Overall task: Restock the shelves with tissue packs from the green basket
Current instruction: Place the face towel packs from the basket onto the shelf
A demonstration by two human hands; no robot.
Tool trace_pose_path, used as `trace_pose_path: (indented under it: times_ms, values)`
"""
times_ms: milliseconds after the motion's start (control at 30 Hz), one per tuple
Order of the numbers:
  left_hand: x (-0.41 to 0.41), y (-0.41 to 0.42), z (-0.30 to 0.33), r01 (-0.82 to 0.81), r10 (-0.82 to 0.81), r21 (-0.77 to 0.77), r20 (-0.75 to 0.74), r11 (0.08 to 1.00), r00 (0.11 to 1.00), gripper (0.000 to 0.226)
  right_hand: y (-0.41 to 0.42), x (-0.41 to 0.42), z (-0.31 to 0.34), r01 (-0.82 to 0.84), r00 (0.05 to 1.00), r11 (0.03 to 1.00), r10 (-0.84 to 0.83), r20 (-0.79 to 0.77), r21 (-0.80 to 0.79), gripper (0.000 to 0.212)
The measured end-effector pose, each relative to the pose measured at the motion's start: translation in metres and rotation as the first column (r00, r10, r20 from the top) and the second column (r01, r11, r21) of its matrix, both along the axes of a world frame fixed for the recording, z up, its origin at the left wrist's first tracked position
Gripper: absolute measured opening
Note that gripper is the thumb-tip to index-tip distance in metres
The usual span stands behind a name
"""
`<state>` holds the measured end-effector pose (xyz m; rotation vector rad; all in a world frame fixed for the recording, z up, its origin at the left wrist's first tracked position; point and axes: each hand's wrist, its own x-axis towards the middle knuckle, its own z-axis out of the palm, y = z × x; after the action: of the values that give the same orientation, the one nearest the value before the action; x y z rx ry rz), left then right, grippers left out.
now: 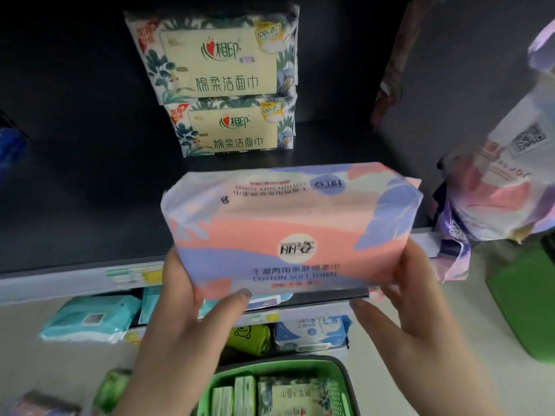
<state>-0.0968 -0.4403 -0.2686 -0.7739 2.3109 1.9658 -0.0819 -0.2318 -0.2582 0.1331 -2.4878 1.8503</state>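
Observation:
I hold a pink, lilac and white tissue pack (288,226) level in front of the dark shelf (75,181), just above its front edge. My left hand (192,304) grips its left end, thumb under the front. My right hand (411,298) grips the right end. Two cream, leaf-patterned packs (222,82) stand stacked at the back of the shelf. Below, the green basket (333,370) holds several packs, one with the same leaf pattern.
More pink and lilac packs (504,187) are piled at the right end of the shelf. A second green container (525,295) stands lower right. Teal packs (90,319), a blue-white pack (312,328) and a green roll (249,337) lie on the lower shelf.

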Motion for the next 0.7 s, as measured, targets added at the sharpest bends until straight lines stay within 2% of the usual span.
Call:
trace_pose_path:
  times_ms: [67,100,167,333,567,700]
  values:
    - [-0.004,0.006,0.013,0.103,-0.114,-0.069,-0.184,0.992,0.976,0.059,0.000,-0.016,0.002,0.018,1.000,1.000,-0.018,-0.010,-0.005,0.066]
    - [-0.008,0.012,0.018,0.115,-0.135,-0.100,-0.227,0.988,0.965,0.057,0.002,-0.025,0.003,0.043,0.999,0.999,-0.043,-0.006,-0.014,0.064]
    - [-0.015,0.026,0.028,0.170,-0.177,-0.049,-0.248,0.984,0.953,0.053,0.008,-0.044,0.005,0.109,0.994,0.994,-0.109,-0.003,-0.014,0.064]
    - [-0.061,0.053,0.013,0.227,-0.242,-0.105,-0.165,0.968,0.956,0.051,0.036,-0.086,-0.009,0.251,0.967,0.966,-0.253,0.020,0.068,0.054]
    - [-0.113,0.068,0.013,0.321,-0.361,-0.278,-0.104,0.905,0.927,0.039,0.056,-0.127,-0.007,0.293,0.949,0.908,-0.314,0.024,0.300,0.048]
    - [-0.143,0.082,0.016,0.364,-0.403,-0.318,-0.063,0.876,0.913,0.044,0.057,-0.157,-0.006,0.347,0.917,0.851,-0.395,0.046,0.395,0.070]
